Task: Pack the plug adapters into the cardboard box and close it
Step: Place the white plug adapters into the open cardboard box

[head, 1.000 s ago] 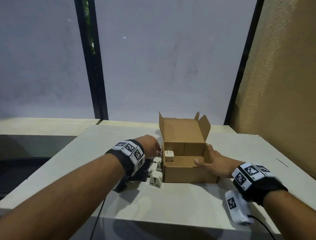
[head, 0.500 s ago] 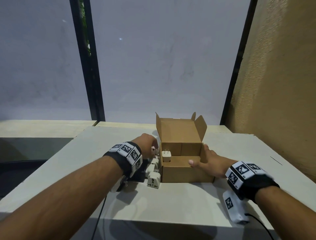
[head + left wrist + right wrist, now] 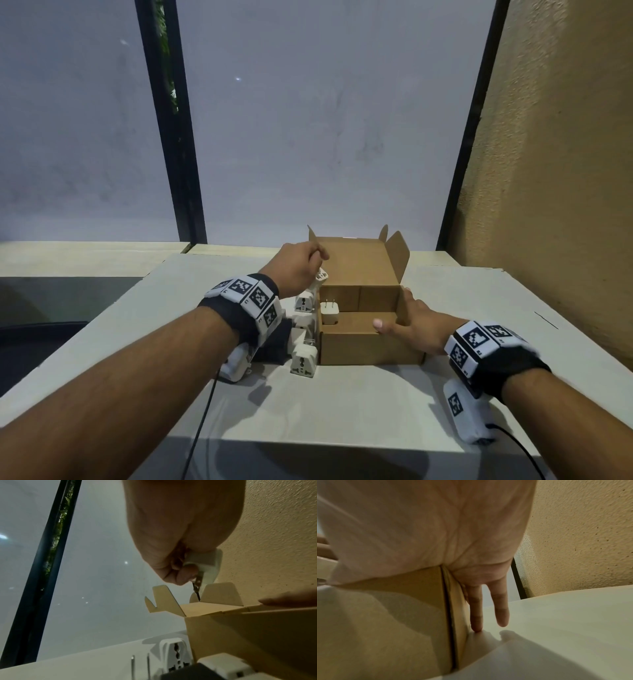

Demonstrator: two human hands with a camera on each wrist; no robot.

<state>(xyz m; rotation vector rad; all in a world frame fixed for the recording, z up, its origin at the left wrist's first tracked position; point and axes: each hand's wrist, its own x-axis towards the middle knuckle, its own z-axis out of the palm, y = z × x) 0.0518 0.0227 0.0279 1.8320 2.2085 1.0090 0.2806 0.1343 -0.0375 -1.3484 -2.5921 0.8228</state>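
**One adapter packed, a second on its way**

The cardboard box [image 3: 359, 322] stands open on the counter [image 3: 342, 404], lid flaps upright at its far side. One white plug adapter [image 3: 329, 313] already sits inside at the left end, prongs up. Several more adapters [image 3: 303, 359] lie in a cluster on the counter just left of the box, so most of the packing, and the closing, is judged still to come.

The left hand [image 3: 298, 270] hovers above the box's far left corner, its fingers [image 3: 187, 573] curled and pinching a held adapter [image 3: 207, 566], prongs pointing down. The right hand [image 3: 414, 325] steadies the box: thumb over the near rim, straight fingers [image 3: 476, 609] flat against the right wall, tips touching the counter.
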